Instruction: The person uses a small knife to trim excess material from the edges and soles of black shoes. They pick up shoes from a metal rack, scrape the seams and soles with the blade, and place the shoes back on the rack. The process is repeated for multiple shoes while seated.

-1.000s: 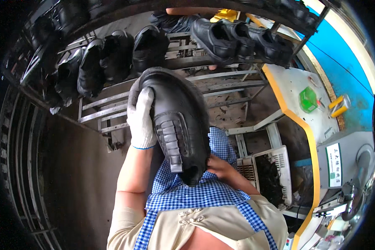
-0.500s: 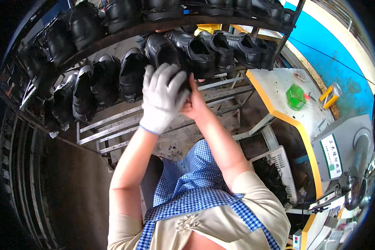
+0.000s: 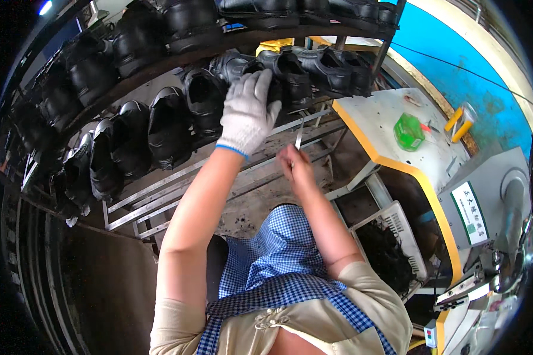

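My left hand (image 3: pixel 246 115), in a white knitted glove with a blue cuff, lies over the heel end of a black shoe (image 3: pixel 236 63) on the lower shelf. Its fingers curve across the shoe, with the thumb out at the right side; the palm side is hidden. Lower and to the right, my bare right hand (image 3: pixel 296 167) is closed around a thin, shiny metal strip-like tool (image 3: pixel 300 134) that points up toward the shelf. Other black shoes stand close on both sides, such as one (image 3: pixel 204 102) left of the glove and another (image 3: pixel 290 77) right of it.
An upper shelf (image 3: pixel 260 34) carries more black shoes. Bare metal rails (image 3: pixel 160 198) run below. At right a yellow-edged worktable (image 3: pixel 367 118) bears a green container (image 3: pixel 408 132) and a yellow-and-clear roll-like item (image 3: pixel 461 122). A white basket (image 3: pixel 413 251) with black scraps stands beneath; a grey machine (image 3: pixel 485 183) is beside it.
My right hand has drawn away from the shoe, down and right, and now shows a thin metal tool. The gloved left hand shifted right along the row. The view has shifted slightly.
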Action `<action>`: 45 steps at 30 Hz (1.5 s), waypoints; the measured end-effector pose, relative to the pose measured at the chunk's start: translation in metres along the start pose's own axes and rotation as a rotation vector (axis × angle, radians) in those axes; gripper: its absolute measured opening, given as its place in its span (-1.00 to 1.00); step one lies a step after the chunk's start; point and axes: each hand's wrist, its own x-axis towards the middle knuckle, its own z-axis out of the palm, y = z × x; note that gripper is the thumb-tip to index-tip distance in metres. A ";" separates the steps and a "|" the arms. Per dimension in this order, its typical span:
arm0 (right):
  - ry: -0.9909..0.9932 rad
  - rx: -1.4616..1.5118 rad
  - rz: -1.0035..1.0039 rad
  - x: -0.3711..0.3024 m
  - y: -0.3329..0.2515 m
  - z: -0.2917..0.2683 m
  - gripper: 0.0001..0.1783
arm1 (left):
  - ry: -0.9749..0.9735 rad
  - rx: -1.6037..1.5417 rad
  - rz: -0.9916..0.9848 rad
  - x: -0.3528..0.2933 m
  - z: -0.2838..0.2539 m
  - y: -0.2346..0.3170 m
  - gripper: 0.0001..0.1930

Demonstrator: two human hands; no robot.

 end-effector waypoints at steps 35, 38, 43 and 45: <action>-0.636 -0.895 -1.244 -0.143 -0.068 0.043 -0.36 | -0.239 -1.245 -0.986 -0.180 -0.165 0.084 -0.65; -0.646 -1.108 -1.213 -0.149 -0.074 0.058 -0.46 | -0.187 -1.104 -0.849 -0.185 -0.170 0.087 -0.71; -0.619 -0.839 -0.955 -0.136 -0.065 0.056 -0.69 | -0.221 -1.193 -0.899 -0.186 -0.176 0.087 -0.71; -0.665 -0.861 -0.897 -0.137 -0.066 0.056 -0.64 | -0.208 -1.316 -0.977 -0.190 -0.173 0.087 -0.68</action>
